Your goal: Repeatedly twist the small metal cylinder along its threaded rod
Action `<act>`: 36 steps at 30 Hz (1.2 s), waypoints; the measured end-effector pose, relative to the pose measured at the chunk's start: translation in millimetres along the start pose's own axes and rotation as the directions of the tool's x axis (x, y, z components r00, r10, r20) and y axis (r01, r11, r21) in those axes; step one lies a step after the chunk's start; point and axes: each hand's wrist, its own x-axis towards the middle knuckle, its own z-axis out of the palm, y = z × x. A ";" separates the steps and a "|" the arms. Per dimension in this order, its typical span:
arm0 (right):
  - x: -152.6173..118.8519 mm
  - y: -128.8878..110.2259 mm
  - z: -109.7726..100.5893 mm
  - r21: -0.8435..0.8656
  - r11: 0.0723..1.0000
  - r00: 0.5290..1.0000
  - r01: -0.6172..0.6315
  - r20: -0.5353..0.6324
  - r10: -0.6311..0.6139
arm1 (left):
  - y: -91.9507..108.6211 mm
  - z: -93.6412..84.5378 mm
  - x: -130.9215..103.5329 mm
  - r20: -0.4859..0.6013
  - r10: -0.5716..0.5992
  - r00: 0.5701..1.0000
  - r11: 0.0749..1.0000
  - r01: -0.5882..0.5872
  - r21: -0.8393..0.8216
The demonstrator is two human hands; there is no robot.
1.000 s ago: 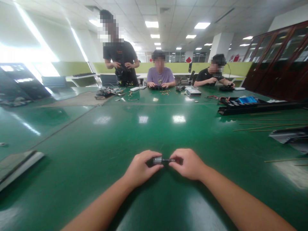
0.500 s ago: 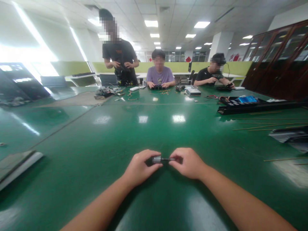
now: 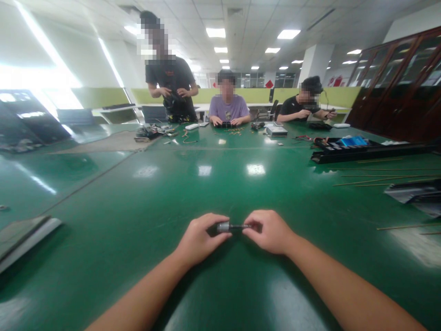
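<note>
Left hand (image 3: 200,240): pinches grey tube (image 3: 223,227), nine o'clock.
Right hand (image 3: 271,233): pinches thin rod (image 3: 237,226), three o'clock.
Tube and rod: between them (tiny from here).
Hand work: holding both straight, I guess; next needs steady pinching.

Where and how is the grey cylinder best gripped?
Grip the grey cylinder by its wide body, probably from the left, like the left hand: it points sideways, and the thin dark rod at its right end runs to the right hand.
</note>
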 end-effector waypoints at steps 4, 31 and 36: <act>0.5 0.7 -0.8 -0.001 1.000 1.000 0.000 0.008 0.000 | -0.2 -0.2 -0.3 0.000 -0.002 1.000 1.000 0.002 0.004; 0.4 2.1 -4.1 0.013 1.000 1.000 -0.005 -0.002 0.005 | 0.7 -1.7 1.1 0.009 -0.019 1.000 1.000 0.019 0.001; -0.2 3.3 -3.6 0.013 1.000 1.000 -0.002 -0.003 0.002 | 1.2 -2.1 1.5 0.005 -0.019 1.000 1.000 0.019 0.007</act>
